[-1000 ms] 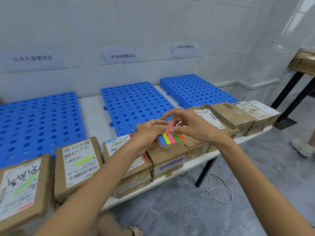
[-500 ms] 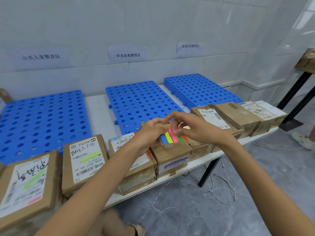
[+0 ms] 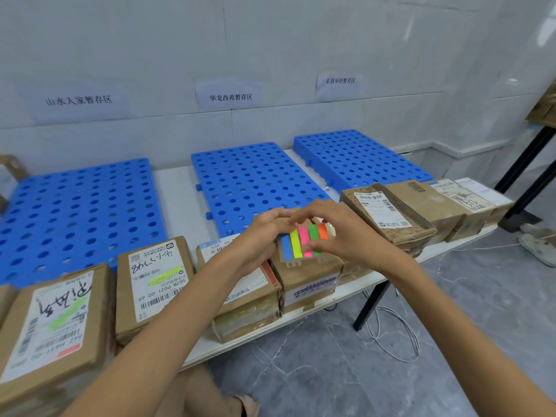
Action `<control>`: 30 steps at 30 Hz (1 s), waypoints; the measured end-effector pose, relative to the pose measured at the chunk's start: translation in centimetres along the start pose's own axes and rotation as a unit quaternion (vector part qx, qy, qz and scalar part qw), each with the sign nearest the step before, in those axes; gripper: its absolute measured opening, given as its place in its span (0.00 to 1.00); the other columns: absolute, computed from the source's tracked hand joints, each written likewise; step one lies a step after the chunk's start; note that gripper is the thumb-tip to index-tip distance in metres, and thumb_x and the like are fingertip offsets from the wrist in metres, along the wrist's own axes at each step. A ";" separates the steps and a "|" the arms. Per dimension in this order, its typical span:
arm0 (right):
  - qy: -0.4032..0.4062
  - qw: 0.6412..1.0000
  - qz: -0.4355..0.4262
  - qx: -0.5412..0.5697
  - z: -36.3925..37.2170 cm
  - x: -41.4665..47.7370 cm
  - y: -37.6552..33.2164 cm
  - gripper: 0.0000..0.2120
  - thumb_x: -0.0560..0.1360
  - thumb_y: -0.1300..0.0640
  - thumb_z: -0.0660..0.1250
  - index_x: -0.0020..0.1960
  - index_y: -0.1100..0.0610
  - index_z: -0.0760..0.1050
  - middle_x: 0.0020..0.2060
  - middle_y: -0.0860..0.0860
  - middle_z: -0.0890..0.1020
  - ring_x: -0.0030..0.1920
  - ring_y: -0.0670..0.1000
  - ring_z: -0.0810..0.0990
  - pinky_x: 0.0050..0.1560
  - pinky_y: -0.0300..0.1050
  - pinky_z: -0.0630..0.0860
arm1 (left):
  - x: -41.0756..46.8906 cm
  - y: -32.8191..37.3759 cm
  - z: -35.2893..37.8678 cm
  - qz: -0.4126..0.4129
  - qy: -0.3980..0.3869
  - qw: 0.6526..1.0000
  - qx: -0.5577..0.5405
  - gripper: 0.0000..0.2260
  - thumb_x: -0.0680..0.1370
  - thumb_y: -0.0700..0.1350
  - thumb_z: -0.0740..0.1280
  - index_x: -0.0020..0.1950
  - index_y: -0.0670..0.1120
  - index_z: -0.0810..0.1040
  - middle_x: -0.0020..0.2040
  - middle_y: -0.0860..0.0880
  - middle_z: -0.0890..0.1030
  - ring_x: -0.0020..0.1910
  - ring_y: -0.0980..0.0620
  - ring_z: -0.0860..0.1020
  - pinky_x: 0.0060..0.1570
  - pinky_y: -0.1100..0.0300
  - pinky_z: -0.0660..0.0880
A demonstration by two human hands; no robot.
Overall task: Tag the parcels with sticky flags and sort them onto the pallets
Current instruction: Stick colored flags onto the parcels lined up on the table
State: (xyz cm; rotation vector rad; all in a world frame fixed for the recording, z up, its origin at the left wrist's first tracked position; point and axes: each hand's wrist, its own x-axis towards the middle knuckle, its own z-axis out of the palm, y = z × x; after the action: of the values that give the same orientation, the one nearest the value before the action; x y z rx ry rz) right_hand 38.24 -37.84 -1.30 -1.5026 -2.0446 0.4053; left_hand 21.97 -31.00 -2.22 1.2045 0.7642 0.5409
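My left hand [image 3: 258, 236] grips a sheet of sticky flags [image 3: 302, 243] with blue, yellow, pink, green and orange strips. It is held above a brown parcel [image 3: 310, 281] at the table's front edge. My right hand [image 3: 346, 233] pinches the pink and green strips between thumb and fingers. A row of brown parcels lines the front edge; the far-left parcel [image 3: 51, 323] and its neighbour [image 3: 156, 281] carry green-yellow flags. Three blue pallets lie behind: left [image 3: 81, 206], middle [image 3: 255, 182], right [image 3: 358, 158]. Nothing lies on them.
The white table [image 3: 177, 188] shows between the pallets. Paper signs [image 3: 230, 96] hang on the tiled wall above each pallet. Untagged parcels [image 3: 391, 212] continue to the right end. A black-legged table [image 3: 538, 145] and another person's shoe [image 3: 538, 245] are at the right. A white cable [image 3: 391, 335] lies on the floor.
My right fingers have shifted slightly on the flag sheet, thumb now under the pink and green strips. The view has panned a little left; both hands stay over the same parcel.
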 end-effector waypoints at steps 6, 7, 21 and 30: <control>0.072 0.994 0.056 0.063 0.5 0.0 -0.3 0.09 0.73 0.52 0.70 0.53 0.50 0.79 0.48 0.41 0.82 0.49 0.41 0.77 0.47 0.30 0.69 | 0.0 0.4 -0.6 0.001 0.001 1.000 -0.030 0.15 0.79 0.39 0.61 0.66 0.38 0.71 0.62 0.37 0.77 0.58 0.43 0.77 0.58 0.50 0.76; 0.084 0.992 0.060 0.068 0.7 0.1 -0.4 0.07 0.74 0.52 0.69 0.51 0.51 0.80 0.46 0.43 0.82 0.47 0.43 0.78 0.45 0.34 0.70 | -0.2 0.4 -0.7 0.001 -0.005 0.999 -0.039 0.15 0.79 0.39 0.61 0.66 0.39 0.71 0.63 0.37 0.76 0.59 0.43 0.77 0.59 0.50 0.75; 0.155 0.975 -0.074 -0.143 3.1 2.0 -0.1 0.12 0.74 0.48 0.63 0.52 0.50 0.81 0.49 0.49 0.80 0.52 0.54 0.76 0.50 0.58 0.73 | -1.2 0.0 -1.7 0.019 -0.050 0.992 -0.116 0.20 0.77 0.29 0.53 0.68 0.37 0.68 0.56 0.40 0.78 0.53 0.48 0.77 0.49 0.59 0.79; 0.185 0.966 -0.103 -0.149 3.1 2.0 0.2 0.07 0.71 0.54 0.70 0.48 0.54 0.82 0.46 0.50 0.80 0.50 0.54 0.76 0.51 0.54 0.72 | -1.5 -0.2 -1.7 0.010 -0.028 0.992 -0.120 0.19 0.78 0.32 0.56 0.69 0.36 0.66 0.56 0.39 0.78 0.50 0.49 0.79 0.48 0.58 0.79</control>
State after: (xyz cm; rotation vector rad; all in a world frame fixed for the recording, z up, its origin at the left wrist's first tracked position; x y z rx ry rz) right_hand 36.06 -35.64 -3.34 -1.3842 -1.9880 -0.2612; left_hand 19.65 -31.11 -2.37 1.0016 0.6206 0.5943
